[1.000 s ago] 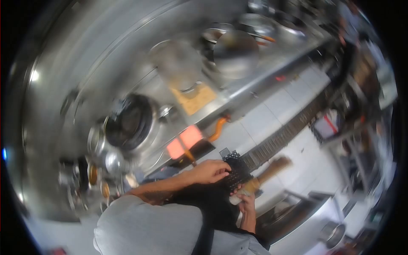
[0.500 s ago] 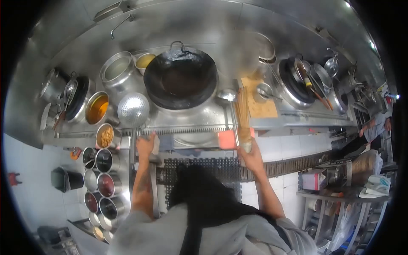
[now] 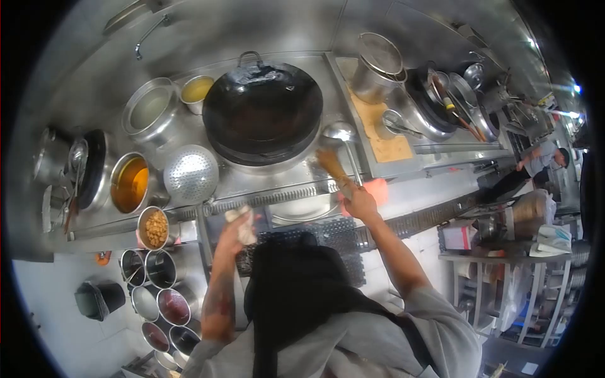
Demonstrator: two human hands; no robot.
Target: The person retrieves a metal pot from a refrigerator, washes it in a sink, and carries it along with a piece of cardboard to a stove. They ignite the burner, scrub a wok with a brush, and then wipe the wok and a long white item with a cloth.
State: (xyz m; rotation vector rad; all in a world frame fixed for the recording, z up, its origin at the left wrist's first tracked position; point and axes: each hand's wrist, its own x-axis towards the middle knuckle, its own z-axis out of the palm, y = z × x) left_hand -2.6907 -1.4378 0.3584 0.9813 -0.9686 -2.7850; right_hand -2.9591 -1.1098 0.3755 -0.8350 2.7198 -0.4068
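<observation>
My right hand grips a brown brush-like whisk, its bristles down on the steel counter right of the black wok. A ladle lies just beyond it, and a pink cloth is beside the hand. My left hand holds a whitish cloth in front of the counter edge. The perforated strainer rests to the left of the wok.
At left stand a pot of orange oil, a pot of brown pieces and several sauce pots. A strainer-topped pot sits at right. Another person stands far right.
The whisk has swung from upright beside the board to the counter near the wok. My left hand has moved back from the counter edge, with the cloth. The view has shifted.
</observation>
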